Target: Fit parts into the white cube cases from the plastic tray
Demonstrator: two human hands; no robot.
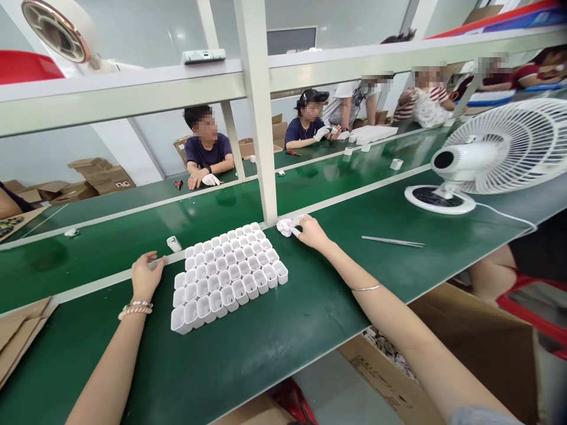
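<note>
Rows of small white open-topped plastic cases point(228, 268) stand close together on the green table, between my two hands. To their left, my left hand point(147, 274) is held over the table's pale edge strip, its fingers loosely bent, thumb apart, holding nothing. A single white case point(174, 244) lies on the green belt just beyond that hand. My right hand point(313, 233) reaches to the foot of the upright post, its fingers closed on a crumpled white cloth point(286, 226). White coverings show on some of its fingertips.
Metal tweezers point(393, 241) lie to the right, in front of a white fan point(469, 153). A pale post point(259, 118) rises behind the cases to a shelf. Flattened cardboard point(22, 330) lies at left; a carton point(385, 378) stands below the table edge. Co-workers sit across the belt.
</note>
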